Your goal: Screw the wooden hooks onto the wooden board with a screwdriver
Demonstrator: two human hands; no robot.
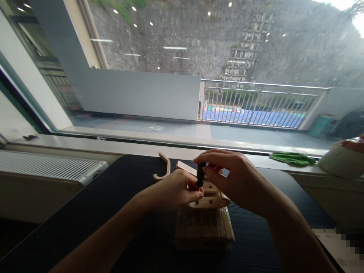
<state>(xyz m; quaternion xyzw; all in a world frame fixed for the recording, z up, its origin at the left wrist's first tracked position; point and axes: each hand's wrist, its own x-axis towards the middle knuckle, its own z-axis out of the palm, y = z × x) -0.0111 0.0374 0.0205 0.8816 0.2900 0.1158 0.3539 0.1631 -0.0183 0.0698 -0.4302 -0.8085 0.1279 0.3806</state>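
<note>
- Head view: A person's right hand [227, 167] grips the black handle of a nearly upright screwdriver [200, 175] from above.
- The left hand [182, 187] pinches in at the screwdriver's lower end; whether its fingers hold the shaft cannot be told.
- Below, a wooden frame [217, 202] with round holes lies over the far part of a brown box [204, 231] on a black table [108, 216].
- 1 hooked wooden piece [168, 167] lies far left of the frame.
- At far right, a green cloth [292, 158] rests on the windowsill [314, 170].
</note>
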